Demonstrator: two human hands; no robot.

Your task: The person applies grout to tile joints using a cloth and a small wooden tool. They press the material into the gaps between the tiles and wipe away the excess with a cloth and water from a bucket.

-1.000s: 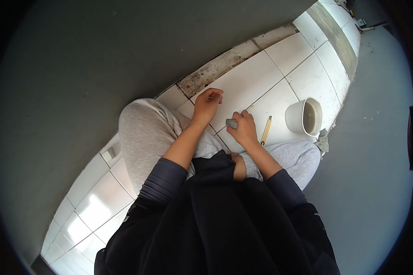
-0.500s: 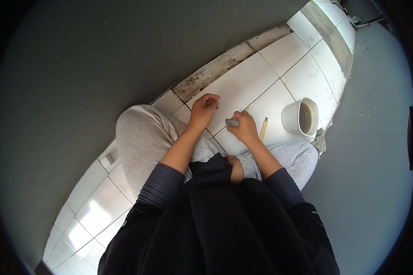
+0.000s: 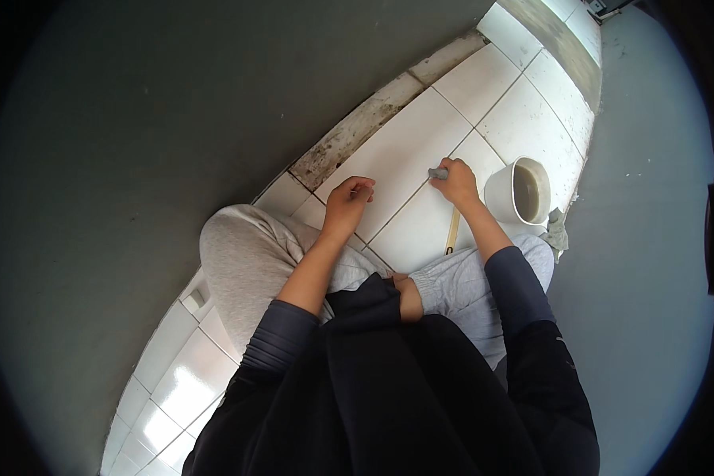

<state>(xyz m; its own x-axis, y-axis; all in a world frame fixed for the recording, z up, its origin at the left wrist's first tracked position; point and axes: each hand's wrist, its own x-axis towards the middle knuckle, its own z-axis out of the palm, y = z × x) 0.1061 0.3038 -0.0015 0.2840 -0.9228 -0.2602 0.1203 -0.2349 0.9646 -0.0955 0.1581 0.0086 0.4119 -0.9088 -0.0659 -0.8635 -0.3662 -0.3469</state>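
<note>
I crouch over a strip of white floor tiles (image 3: 408, 151) with grey joints. My right hand (image 3: 456, 182) is closed on a small grey lump (image 3: 437, 172) and presses it against a tile joint. My left hand (image 3: 347, 202) rests on the tile to the left, fingers curled, holding nothing I can see. A thin wooden stick (image 3: 452, 232) lies on the tile just below my right wrist. A white bucket (image 3: 517, 193) with murky liquid stands right beside my right hand.
A grey wall (image 3: 174, 119) borders the tiles on the left, with a dirty bare strip (image 3: 365, 123) along its foot. Another grey surface (image 3: 642, 262) rises on the right. A crumpled grey rag (image 3: 557, 230) lies by the bucket. My knees in grey trousers (image 3: 246, 262) cover the nearer tiles.
My right hand has slid with the grey lump farther up along the tile joint, toward the bucket. The left hand stayed roughly in place. The view has shifted slightly.
</note>
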